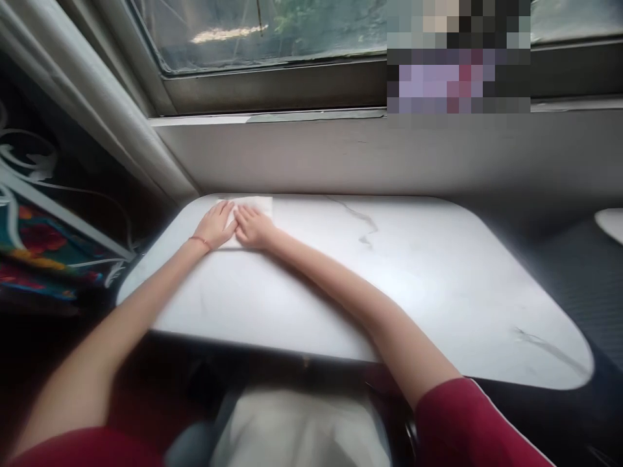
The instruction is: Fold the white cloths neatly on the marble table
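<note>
A thin white cloth or paper sheet [265, 209] lies flat near the far left corner of the white table [311, 292]. My left hand [214, 226] rests palm down on its left part, with the fingers stretched out flat and a thin reddish band round the wrist. Close against it, my right hand [254, 227] also lies palm down on the sheet, its fingers pointing away from me and fairly flat. The two hands meet near the left thumb. What is under the palms is hidden.
A window [272, 87] with a pale wall below it runs along the table's far edge. At the left are a curtain [111, 97], white metal scrollwork [63, 201] and a colourful floral fabric [43, 253]. A blurred-out patch [457, 58] covers part of the window.
</note>
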Tool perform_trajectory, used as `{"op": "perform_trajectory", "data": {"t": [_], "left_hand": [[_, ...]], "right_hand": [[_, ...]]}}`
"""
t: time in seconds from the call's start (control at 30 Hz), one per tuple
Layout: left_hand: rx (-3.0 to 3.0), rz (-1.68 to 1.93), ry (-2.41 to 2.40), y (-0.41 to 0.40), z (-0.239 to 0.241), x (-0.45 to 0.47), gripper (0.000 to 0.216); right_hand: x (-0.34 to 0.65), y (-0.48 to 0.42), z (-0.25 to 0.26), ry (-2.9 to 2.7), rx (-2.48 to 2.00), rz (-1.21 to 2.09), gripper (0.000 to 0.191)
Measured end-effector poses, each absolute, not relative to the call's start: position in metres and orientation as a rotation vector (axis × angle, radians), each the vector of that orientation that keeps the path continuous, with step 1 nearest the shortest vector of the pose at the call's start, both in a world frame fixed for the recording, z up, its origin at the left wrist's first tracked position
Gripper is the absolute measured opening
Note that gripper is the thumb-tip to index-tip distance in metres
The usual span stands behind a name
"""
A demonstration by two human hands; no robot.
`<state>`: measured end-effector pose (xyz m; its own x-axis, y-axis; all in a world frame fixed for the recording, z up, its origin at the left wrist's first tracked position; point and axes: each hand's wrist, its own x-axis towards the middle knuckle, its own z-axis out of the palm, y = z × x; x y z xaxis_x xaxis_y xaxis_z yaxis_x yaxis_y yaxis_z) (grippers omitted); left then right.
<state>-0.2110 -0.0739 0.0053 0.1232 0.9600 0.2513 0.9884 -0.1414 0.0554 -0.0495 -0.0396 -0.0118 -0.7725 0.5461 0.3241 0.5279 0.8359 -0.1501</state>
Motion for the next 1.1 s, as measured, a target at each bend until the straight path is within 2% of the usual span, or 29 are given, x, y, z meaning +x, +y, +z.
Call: {"op": "perform_trajectory", "data": {"t": [0.27,0.43,0.57,0.73,0.93,1.1], "left_hand": [[-2.225,-0.37,-1.779,-0.211,-0.014,-0.143,0.07],[-2.269,-0.284,-1.691,-0.24,-0.017,-0.113,0.075],[-2.307,-0.233,-1.75,-0.212,-0.012,-0.1,0.075],[-2.329,-0.242,-1.789,-0.134,-0.005,-0.081,0.065],[-2.366,-0.409,-1.721,-0.036,-0.001,-0.042,0.051],[-2.387,-0.498,-1.704,0.012,0.002,-0.011,0.043]], "right_hand": [[0.044,-0.163,-0.021,-2.527,-0.56,0.048,0.062],[0.073,-0.196,-0.021,-2.5,-0.557,0.102,0.065],[0.078,-0.179,-0.024,-2.503,-0.606,0.112,0.068],[0.087,-0.112,-0.024,-2.484,-0.707,0.127,0.062],[0.119,-0.025,-0.024,-2.526,-0.917,0.018,0.06],[0.15,0.017,-0.024,-2.506,-1.03,0.033,0.061]]}}
